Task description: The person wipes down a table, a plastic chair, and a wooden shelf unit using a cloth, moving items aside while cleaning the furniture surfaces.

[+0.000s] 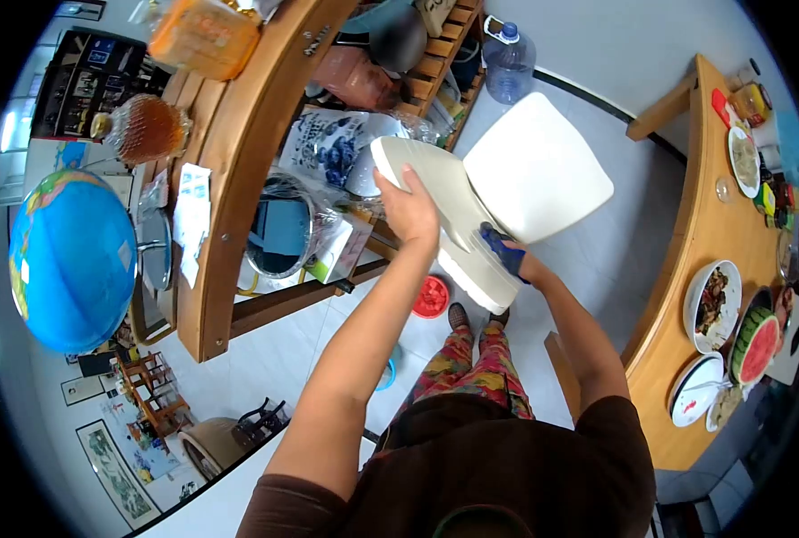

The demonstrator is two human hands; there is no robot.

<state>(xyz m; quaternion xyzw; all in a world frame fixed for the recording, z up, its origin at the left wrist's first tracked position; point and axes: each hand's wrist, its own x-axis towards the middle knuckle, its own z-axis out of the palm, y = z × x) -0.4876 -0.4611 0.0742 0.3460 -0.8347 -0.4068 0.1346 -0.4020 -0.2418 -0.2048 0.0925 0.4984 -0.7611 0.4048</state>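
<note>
A beige and white piece that looks like a chair (pixel 538 166) stands tilted in front of me, with a rounded square white panel and a long beige part. My left hand (pixel 410 208) is at the left edge of the beige part, thumb on its face and a finger over the edge. My right hand (pixel 523 266) presses a dark blue cloth (pixel 503 248) against the right side of the beige part. The cloth hides most of the fingers. Below lies a white strip (pixel 476 280), the lower side of the same piece.
On the left a wooden shelf unit (pixel 265 143) holds a globe (pixel 75 260), a glass jar (pixel 148 128) and bagged items. A red basin (pixel 431 296) and a large water bottle (pixel 510 65) are on the floor. A wooden table (pixel 686 359) on the right carries dishes and a watermelon half (pixel 756 345).
</note>
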